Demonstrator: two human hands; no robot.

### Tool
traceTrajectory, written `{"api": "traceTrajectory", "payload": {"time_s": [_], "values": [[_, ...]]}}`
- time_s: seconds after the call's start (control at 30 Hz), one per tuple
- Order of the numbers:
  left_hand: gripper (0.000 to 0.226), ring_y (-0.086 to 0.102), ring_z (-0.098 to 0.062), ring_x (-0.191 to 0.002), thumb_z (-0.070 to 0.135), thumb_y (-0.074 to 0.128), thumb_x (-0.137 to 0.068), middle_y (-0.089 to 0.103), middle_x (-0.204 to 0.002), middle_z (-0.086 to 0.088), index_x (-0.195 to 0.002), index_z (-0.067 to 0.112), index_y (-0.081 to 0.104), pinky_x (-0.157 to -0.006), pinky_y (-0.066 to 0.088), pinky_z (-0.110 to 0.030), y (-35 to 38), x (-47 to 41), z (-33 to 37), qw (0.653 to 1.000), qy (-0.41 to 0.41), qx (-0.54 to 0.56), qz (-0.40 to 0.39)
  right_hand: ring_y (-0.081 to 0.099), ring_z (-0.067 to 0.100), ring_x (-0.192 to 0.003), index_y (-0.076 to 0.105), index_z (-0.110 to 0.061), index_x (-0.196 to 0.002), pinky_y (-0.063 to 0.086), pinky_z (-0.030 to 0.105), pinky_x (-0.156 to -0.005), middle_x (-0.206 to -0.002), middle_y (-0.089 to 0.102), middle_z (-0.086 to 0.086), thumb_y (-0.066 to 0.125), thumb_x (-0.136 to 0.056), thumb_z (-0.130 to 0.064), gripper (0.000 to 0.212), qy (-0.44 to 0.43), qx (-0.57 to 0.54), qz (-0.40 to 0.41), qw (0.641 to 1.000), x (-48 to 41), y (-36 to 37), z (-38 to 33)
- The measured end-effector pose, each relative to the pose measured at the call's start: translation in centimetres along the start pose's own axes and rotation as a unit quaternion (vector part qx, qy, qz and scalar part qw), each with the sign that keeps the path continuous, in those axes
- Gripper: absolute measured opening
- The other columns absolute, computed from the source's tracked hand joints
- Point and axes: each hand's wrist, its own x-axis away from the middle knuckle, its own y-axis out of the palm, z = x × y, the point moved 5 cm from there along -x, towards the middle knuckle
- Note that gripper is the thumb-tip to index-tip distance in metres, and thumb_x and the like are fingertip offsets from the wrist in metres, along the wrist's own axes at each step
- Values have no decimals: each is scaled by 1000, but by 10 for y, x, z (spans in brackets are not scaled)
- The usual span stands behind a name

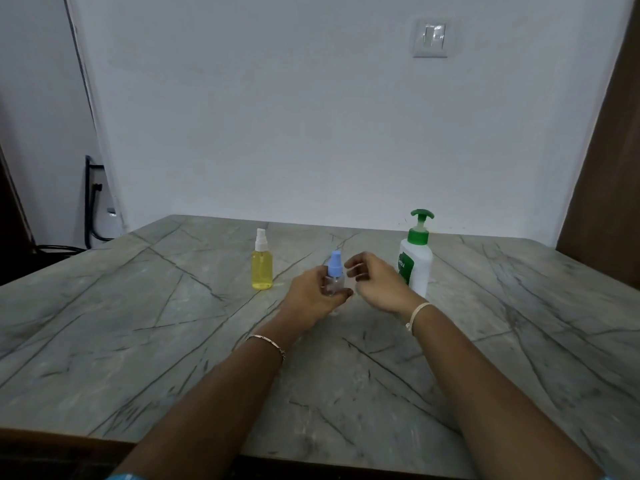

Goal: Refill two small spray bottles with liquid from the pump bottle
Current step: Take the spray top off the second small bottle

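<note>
The only word I can read is "Dettol", printed sideways in white on the green label [405,267] of the pump bottle [421,263].

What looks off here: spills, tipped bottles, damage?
Nothing stands out. Yellow bottle and pump bottle stand upright, the left hand holds the blue-capped bottle upright, the right hand is beside its cap, and no spill shows on the table.

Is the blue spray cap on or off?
On: the blue spray cap sits atop the clear bottle gripped by the left hand.
</note>
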Motion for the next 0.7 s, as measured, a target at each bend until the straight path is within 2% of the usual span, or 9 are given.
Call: {"api": "traceTrajectory", "payload": {"time_s": [0.07, 0.13, 0.23, 0.33, 0.43, 0.53, 0.63, 0.7], "values": [[47, 65, -15, -93, 33, 78, -74, 69, -103, 0, -114, 18, 59, -88, 53, -37, 1, -1, -2, 1000, -11, 6, 1, 59, 17, -99, 60, -13, -111, 48, 28, -84, -111, 66, 4, 47, -93, -4, 24, -19, -36, 89, 995, -2, -11, -9], [48, 65, -15, -93, 33, 78, -74, 68, -104, 1, -115, 18, 58, -87, 53, -34, 1, -1, -2, 1000, -21, 4, -2, 62, 16, -91, 66, -13, -103, 52, 33, -84, -100, 69, 1, 54, -97, -23, 17, -40, -64, 121, 990, -4, -12, -19], [47, 64, -13, -93, 32, 77, -75, 68, -103, 3, -116, 18, 59, -79, 51, -24, 0, -2, 0, 1000, -18, -5, -7, 64, 10, -78, 70, -14, -93, 54, 25, -73, -84, 70, -4, 76, -81, -43, 32, -59, -52, 129, 989, -5, -4, -28], [41, 64, -12, -91, 28, 78, -75, 67, -95, 4, -111, 16, 63, -75, 47, -21, -2, -3, 3, 1000, -13, -9, -6, 67, 14, -80, 72, -13, -94, 57, 30, -76, -86, 72, 0, 87, -69, -35, 37, -62, 16, 167, 984, -8, 2, -26], [40, 65, -15, -93, 27, 78, -75, 70, -99, 0, -110, 15, 64, -81, 51, -26, -2, -5, 3, 1000, -8, -9, -18, 68, 16, -86, 74, -12, -99, 56, 30, -81, -93, 74, 4, 85, -73, -25, 31, -80, 43, 163, 982, -10, 0, -31], [38, 66, -16, -95, 26, 77, -77, 71, -101, -3, -110, 14, 64, -89, 53, -35, -1, -6, 2, 999, -12, 1, -43, 69, 14, -89, 74, -13, -101, 56, 30, -86, -96, 75, 3, 80, -78, -17, 24, -97, 13, 116, 988, -12, -2, -29], [34, 64, -16, -92, 27, 76, -78, 70, -98, -2, -107, 14, 63, -86, 51, -31, 0, -7, 2, 998, -22, 5, -57, 69, 15, -98, 68, -13, -109, 55, 32, -92, -106, 73, 5, 73, -84, -5, 26, -101, -79, 30, 991, -13, -2, -22], [32, 63, -16, -89, 29, 75, -78, 69, -94, 0, -104, 15, 63, -81, 49, -27, 1, -8, 1, 998, -29, 4, -62, 67, 16, -99, 62, -12, -118, 55, 25, -89, -109, 70, 6, 68, -87, -1, 33, -89, -122, -11, 988, -11, -5, -20]]}}
